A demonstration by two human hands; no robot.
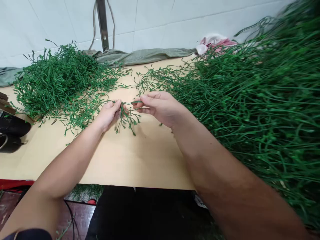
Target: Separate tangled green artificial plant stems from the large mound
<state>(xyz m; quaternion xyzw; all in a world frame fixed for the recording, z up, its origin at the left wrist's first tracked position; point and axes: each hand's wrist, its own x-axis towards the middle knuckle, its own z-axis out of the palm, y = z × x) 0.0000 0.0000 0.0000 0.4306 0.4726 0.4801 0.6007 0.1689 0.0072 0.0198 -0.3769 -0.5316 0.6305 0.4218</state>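
Note:
A small green plastic sprig (128, 118) with several thin branches hangs just above a tan table (130, 160) between both hands. My left hand (108, 113) pinches its left end, fingers closed on the stem. My right hand (160, 106) pinches the stem's right end (135, 102) between thumb and forefinger. A heap of similar green sprigs (60, 83) lies to the left of my hands. A much larger mass of long green stems (252, 100) covers the table's right side, right beside my right forearm.
White tiled wall behind, with a metal post (102, 23) and a grey-green cloth (142, 55) along the table's back edge. A pink and white cloth (215, 41) lies at the back right. Dark objects (11, 128) sit at the left edge. The table's front edge (125, 185) is near me.

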